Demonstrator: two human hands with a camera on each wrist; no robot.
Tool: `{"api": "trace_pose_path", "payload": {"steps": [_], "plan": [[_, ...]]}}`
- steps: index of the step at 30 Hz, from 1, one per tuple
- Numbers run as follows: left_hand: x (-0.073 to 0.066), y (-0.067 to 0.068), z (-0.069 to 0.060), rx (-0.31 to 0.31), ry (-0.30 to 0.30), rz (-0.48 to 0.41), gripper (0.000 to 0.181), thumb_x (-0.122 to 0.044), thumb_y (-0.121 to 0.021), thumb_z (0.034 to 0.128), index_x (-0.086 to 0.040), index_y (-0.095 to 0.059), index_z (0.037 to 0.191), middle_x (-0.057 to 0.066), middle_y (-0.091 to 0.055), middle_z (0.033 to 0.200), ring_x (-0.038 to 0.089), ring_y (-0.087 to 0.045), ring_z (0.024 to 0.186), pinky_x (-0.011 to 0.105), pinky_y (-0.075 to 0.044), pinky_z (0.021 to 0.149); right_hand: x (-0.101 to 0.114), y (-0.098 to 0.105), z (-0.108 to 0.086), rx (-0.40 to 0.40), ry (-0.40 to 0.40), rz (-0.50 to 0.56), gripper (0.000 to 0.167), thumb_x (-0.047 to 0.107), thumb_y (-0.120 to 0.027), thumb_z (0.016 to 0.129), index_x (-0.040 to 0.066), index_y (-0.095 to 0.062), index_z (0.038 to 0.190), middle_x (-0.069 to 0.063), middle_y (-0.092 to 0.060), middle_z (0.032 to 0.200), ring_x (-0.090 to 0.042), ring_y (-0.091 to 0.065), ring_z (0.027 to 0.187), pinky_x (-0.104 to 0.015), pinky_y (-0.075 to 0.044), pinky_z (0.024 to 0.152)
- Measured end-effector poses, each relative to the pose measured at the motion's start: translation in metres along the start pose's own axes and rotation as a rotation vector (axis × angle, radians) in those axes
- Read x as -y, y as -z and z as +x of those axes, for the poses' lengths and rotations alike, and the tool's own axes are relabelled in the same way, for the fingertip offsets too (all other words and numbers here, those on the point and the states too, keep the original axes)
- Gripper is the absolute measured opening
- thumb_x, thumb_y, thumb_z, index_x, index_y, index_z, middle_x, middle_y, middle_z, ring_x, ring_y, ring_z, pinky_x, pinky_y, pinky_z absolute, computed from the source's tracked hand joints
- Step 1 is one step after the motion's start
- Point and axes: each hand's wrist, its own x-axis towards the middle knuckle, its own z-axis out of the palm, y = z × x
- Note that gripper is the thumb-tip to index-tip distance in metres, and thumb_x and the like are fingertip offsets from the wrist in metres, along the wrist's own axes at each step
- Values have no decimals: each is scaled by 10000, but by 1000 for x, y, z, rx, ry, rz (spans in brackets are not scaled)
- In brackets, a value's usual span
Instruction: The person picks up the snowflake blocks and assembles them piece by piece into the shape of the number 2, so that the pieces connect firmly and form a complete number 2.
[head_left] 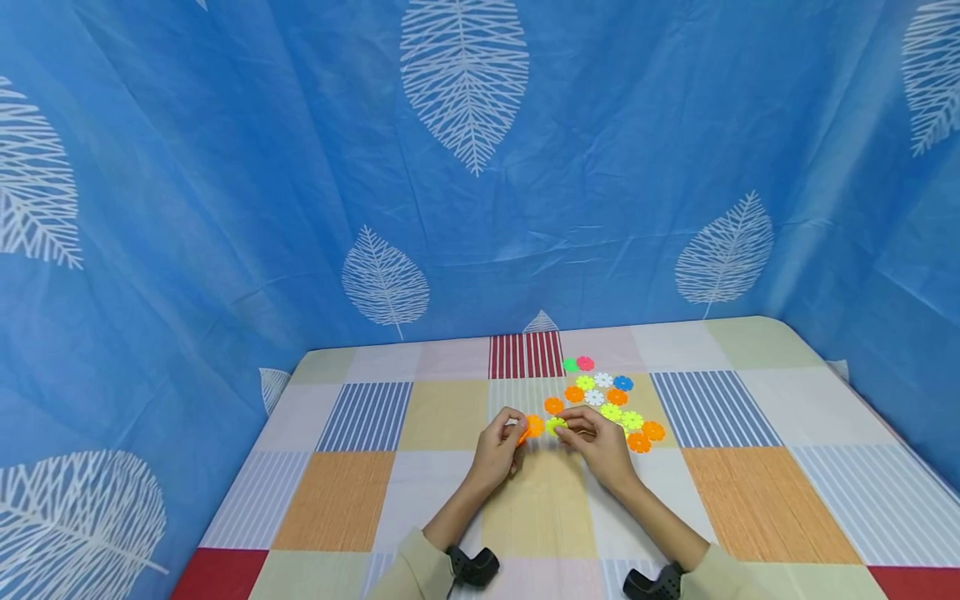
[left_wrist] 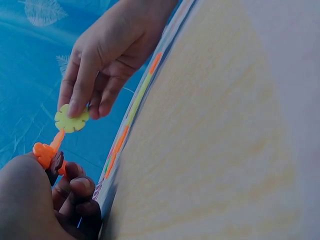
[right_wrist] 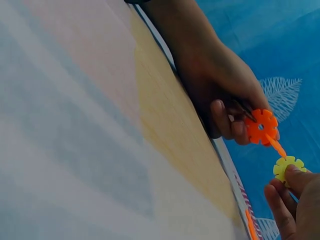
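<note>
My left hand (head_left: 495,450) pinches a small joined cluster of notched plastic discs. An orange flower-shaped disc (right_wrist: 259,131) faces the right wrist camera, and a second orange disc (right_wrist: 276,146) stands edge-on out of it. A dark piece (left_wrist: 55,169) also shows by the left fingers. Between thumb and fingers of my right hand (head_left: 603,448) is a yellow-green notched disc (left_wrist: 71,121). Its rim meets the tip of the edge-on orange disc in both wrist views; whether the slots interlock I cannot tell. Fingers hide part of the cluster.
Loose flower-shaped discs lie beyond and right of the hands: orange ones (head_left: 654,431), yellow ones (head_left: 632,420), white ones (head_left: 603,379), a blue one (head_left: 622,383), a pink one (head_left: 585,363) and a green one (head_left: 571,365). A patchwork cloth (head_left: 442,475) covers the table; a blue leaf-print curtain (head_left: 585,200) hangs behind.
</note>
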Motion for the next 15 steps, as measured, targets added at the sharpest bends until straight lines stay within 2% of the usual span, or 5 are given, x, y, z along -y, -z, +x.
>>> {"api": "trace_pose_path", "payload": {"steps": [3, 10, 15], "plan": [[1, 0, 0, 7, 7, -7, 137, -74, -455, 972, 52, -509, 987, 180, -437, 546, 110, -362, 360, 199, -339, 339, 12, -3, -1, -6, 10, -1, 128, -84, -657, 796, -69, -631, 920, -203, -663, 801, -338, -650, 679, -304, -547, 613], [1, 0, 0, 62, 37, -60, 196, -98, -444, 981, 90, -498, 984, 400, -402, 648, 158, -348, 398, 196, -324, 373, 22, -3, -2, 10, 119, -116, 105, -103, -683, 757, -49, -665, 845, -165, -670, 794, -234, -667, 728, -251, -539, 663], [1, 2, 0, 101, 45, -50, 219, -110, -426, 989, 94, -502, 966, 398, -418, 661, 141, -359, 406, 190, -331, 377, 22, -3, -1, 19, 167, -138, 88, -101, -694, 746, -30, -683, 796, -165, -667, 755, -158, -660, 709, -243, -540, 636]]}}
